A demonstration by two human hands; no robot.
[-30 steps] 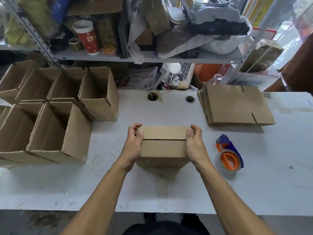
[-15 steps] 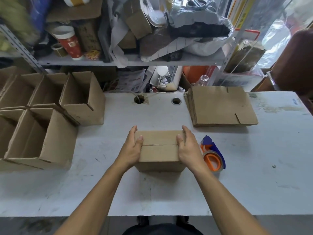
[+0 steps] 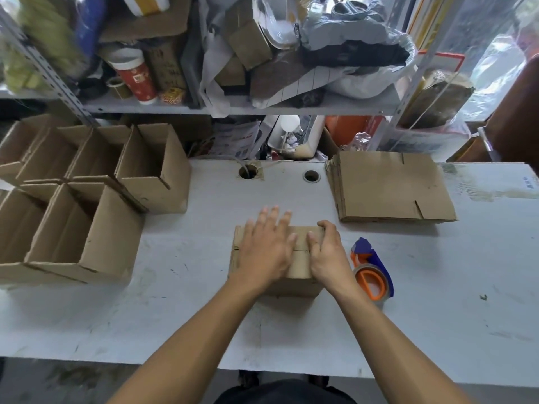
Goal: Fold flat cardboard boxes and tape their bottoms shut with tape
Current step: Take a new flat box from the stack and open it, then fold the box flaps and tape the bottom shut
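A small folded cardboard box stands on the white table with its closed bottom flaps facing up. My left hand lies flat on top of the flaps, fingers straight and spread, pressing them down. My right hand grips the box's right end, fingers curled over the far corner and thumb on the flap seam. Just right of the box lies a tape dispenser, blue and orange with a roll of clear tape. A stack of flat cardboard boxes sits at the back right.
Several folded open boxes stand at the table's left. Two cable holes pierce the table near its back edge. A cluttered metal shelf runs behind and above the table.
My left hand left the box's left end and slid onto the top flaps, now flat across them. My right hand stayed on the right end. The box kept its place.
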